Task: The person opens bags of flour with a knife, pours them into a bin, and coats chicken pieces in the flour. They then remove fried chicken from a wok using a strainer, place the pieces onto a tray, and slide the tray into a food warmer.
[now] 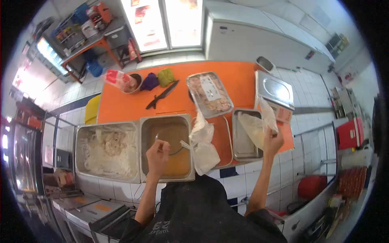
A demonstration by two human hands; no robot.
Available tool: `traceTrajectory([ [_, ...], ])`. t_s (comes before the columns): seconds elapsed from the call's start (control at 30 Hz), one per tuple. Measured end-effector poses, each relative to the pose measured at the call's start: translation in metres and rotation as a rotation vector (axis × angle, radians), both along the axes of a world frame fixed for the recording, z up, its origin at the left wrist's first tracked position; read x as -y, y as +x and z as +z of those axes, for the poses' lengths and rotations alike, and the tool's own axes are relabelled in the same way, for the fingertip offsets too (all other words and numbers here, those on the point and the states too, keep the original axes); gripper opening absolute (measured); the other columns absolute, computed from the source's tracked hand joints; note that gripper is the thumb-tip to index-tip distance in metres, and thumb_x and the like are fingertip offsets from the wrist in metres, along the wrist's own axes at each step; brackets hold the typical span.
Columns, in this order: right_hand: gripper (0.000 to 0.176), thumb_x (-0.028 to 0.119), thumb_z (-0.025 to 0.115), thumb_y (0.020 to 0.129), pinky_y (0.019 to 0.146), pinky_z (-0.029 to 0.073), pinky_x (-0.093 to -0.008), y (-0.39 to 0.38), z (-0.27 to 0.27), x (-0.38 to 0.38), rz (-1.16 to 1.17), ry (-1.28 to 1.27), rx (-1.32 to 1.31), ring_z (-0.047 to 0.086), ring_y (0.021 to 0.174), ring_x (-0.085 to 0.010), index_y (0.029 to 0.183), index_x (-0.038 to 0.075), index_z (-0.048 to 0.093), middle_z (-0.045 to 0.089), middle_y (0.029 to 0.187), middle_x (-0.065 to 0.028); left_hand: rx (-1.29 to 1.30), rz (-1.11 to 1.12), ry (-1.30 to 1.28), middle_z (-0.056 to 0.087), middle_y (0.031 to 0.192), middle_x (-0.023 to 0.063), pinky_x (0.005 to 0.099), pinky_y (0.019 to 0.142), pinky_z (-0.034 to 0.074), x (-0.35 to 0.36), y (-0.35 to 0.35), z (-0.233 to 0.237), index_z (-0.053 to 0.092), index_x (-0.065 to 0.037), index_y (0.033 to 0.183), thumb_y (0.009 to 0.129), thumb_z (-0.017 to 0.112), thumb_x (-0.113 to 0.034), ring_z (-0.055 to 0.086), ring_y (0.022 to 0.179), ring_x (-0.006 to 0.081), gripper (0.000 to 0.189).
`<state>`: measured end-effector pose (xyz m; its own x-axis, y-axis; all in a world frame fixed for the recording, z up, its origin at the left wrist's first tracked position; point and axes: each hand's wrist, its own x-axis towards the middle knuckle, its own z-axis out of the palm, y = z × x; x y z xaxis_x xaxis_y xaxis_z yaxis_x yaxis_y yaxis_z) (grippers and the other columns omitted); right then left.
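Note:
My left hand (159, 156) is closed over the near left part of a deep metal pan of yellowish liquid (172, 131). What its fingers hold is too small to make out; a thin curved metal piece shows beside them. Pinched in my right hand (273, 141) is the top of a translucent plastic bag (254, 126), which hangs above a shallow metal tray (248, 155). White plastic bags (204, 152) lie between that tray and the liquid pan. Behind them sits a metal tray of raw meat (219, 103) with a labelled packet on it.
A pan of white flour with meat pieces (107, 150) stands at the left. On the orange table (121, 106) lie a black knife (162, 95), two cloths and a bowl (133, 84). A metal-topped scale (276, 90) stands at the right.

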<state>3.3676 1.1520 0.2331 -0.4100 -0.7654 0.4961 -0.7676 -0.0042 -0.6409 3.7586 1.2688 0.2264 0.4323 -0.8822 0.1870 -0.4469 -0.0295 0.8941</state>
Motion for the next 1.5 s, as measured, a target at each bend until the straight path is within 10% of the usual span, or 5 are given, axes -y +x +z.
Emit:
traceTrajectory([
  [0.7, 0.057, 0.031, 0.062, 0.090, 0.099, 0.039, -0.0408, 0.157, -0.052, -0.072, 0.508, 0.448, -0.126, 0.047, 0.123, -0.0290, 0.136, 0.005, 0.042, 0.048, 0.136, -0.0145, 0.233, 0.190, 0.415, 0.067, 0.083, 0.0128, 0.0359, 0.066, 0.051, -0.142, 0.258, -0.017, 0.063, -0.005, 0.096, 0.089, 0.060, -0.022, 0.065, 0.072, 0.0257, 0.019],
  [0.9, 0.034, 0.020, 0.057, 0.094, 0.092, 0.044, -0.0367, 0.306, 0.043, -0.108, 0.268, 0.039, -0.007, 0.056, 0.109, -0.0245, 0.121, 0.001, 0.054, 0.058, 0.121, -0.0125, 0.418, 0.270, 0.508, 0.066, 0.087, 0.0166, 0.0373, 0.071, 0.052, -0.181, 0.405, -0.082, 0.065, -0.001, 0.091, 0.084, 0.064, -0.020, 0.066, 0.080, 0.0266, 0.021],
  [1.07, 0.017, 0.012, 0.057, 0.090, 0.076, 0.046, -0.0263, 0.574, 0.093, -0.188, 0.972, 0.335, -0.034, 0.060, 0.084, -0.0133, 0.103, 0.001, 0.060, 0.062, 0.089, -0.0071, 0.623, 0.337, 0.789, 0.066, 0.083, 0.0197, 0.0410, 0.070, 0.052, -0.182, 0.484, -0.128, 0.066, 0.001, 0.082, 0.078, 0.065, -0.017, 0.066, 0.079, 0.0320, 0.018],
  [1.17, 0.030, 0.024, 0.058, 0.088, 0.073, 0.051, -0.0416, 0.652, -0.028, -0.201, 1.564, 0.943, 0.050, 0.067, 0.076, -0.0292, 0.107, 0.002, 0.060, 0.067, 0.089, -0.0190, 0.814, 0.174, 0.874, 0.066, 0.078, 0.0187, 0.0441, 0.068, 0.053, -0.180, 0.510, -0.171, 0.066, -0.001, 0.080, 0.077, 0.065, -0.019, 0.065, 0.073, 0.0358, 0.018],
  [1.5, 0.027, 0.018, 0.057, 0.090, 0.059, 0.054, -0.0300, 0.769, -0.134, -0.223, 1.216, 1.173, 0.683, 0.065, 0.068, -0.0187, 0.104, -0.006, 0.057, 0.065, 0.085, -0.0142, 0.098, 0.121, 0.122, 0.064, 0.087, 0.0165, 0.0434, 0.072, 0.050, -0.220, 0.459, -0.092, 0.065, 0.000, 0.088, 0.079, 0.064, -0.009, 0.063, 0.082, 0.0321, 0.012],
])
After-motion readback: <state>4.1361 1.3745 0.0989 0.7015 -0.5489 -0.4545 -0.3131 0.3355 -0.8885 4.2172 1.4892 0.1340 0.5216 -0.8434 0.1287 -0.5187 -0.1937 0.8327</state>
